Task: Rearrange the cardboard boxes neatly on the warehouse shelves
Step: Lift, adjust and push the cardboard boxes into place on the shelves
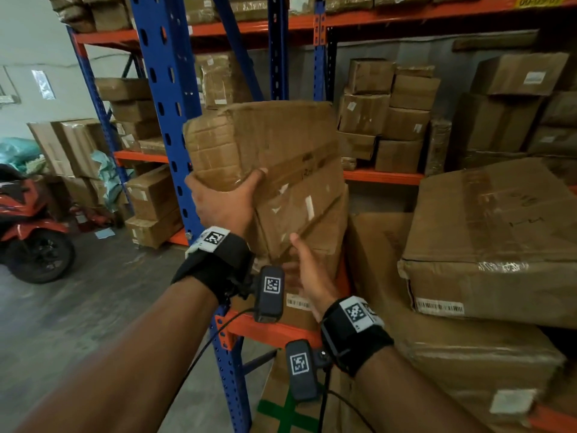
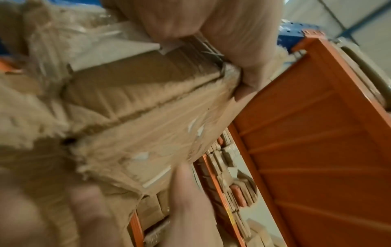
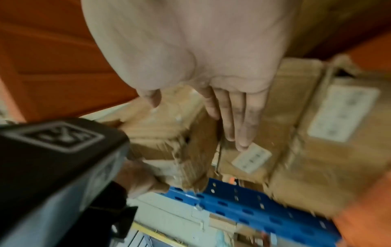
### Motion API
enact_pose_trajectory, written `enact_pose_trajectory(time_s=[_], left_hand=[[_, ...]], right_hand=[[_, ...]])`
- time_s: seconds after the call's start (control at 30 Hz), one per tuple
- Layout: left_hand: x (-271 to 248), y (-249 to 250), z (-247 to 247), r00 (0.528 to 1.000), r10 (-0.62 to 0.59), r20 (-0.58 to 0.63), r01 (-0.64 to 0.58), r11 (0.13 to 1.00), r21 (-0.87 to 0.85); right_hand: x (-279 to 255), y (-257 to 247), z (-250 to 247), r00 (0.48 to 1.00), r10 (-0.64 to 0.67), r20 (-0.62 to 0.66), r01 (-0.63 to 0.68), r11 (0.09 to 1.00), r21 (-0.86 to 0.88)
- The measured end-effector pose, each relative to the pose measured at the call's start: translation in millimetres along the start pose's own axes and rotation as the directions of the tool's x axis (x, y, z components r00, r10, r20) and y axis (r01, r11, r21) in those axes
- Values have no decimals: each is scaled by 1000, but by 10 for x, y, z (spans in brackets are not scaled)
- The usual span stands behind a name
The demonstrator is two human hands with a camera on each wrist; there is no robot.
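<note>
A worn, taped cardboard box [image 1: 268,151] is tilted up in the air in front of the rack, in the middle of the head view. My left hand [image 1: 224,198] grips its lower left corner, thumb on the front face; the left wrist view shows its fingers [image 2: 211,25] curled round the box [image 2: 137,108] edge. My right hand [image 1: 307,270] is under the box's lower right side. Its fingers [image 3: 232,120] are straight, lying along the box [image 3: 165,130]. Whether they bear the weight is unclear.
A blue upright [image 1: 168,120] stands just left of the box, with an orange beam [image 1: 271,332] below my hands. A large box [image 1: 487,232] lies askew on others at the right. Smaller boxes [image 1: 390,120] are stacked at the shelf's back. A red motorbike [image 1: 31,220] is parked at far left.
</note>
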State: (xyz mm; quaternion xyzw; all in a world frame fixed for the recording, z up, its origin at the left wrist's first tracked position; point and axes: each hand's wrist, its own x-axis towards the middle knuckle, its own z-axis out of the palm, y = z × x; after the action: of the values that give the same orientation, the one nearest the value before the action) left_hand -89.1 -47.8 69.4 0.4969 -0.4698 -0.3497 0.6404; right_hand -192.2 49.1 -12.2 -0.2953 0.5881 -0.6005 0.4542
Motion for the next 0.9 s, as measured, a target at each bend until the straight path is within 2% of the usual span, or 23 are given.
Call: enact_pose_trajectory(time_s=[0.07, 0.13, 0.23, 0.37, 0.43, 0.53, 0.63, 0.7, 0.83, 0.9], left_hand=[[-78, -9, 6, 997, -75, 23, 77, 995, -69], [-137, -5, 37, 981, -190, 45, 195, 964, -179], [-166, -37, 87, 938, -333, 92, 345, 906, -244], [-142, -65, 101, 885, -434, 170, 465, 850, -250], [-144, -29, 68, 843, -476, 249, 529, 817, -230], [-108, -35, 50, 798, -525, 296, 585, 794, -168], [-137, -149, -5, 694, -573, 436, 664, 743, -81], [-228, -253, -110, 646, -582, 494, 692, 720, -56], [-291, -510, -372, 607, -593, 529, 729, 680, -75], [-225, -601, -493, 594, -567, 571, 708, 705, -35]], right_hand=[[31, 107, 124, 992, 64, 106, -75, 991, 111], [119, 240, 209, 984, 89, 154, -123, 965, 231], [197, 333, 211, 987, 70, 144, -118, 924, 363], [185, 259, 128, 989, 22, 149, -89, 881, 465], [104, 111, 111, 994, 36, 105, -80, 890, 450], [-12, -151, -43, 998, 63, 30, -69, 935, 348], [-33, -339, -264, 995, 99, -14, -94, 974, 206], [-76, -438, -300, 991, 127, -46, -120, 985, 121], [-28, -492, -304, 988, 107, -111, -108, 994, -8], [-9, -483, -315, 988, 85, -130, -90, 995, -33]])
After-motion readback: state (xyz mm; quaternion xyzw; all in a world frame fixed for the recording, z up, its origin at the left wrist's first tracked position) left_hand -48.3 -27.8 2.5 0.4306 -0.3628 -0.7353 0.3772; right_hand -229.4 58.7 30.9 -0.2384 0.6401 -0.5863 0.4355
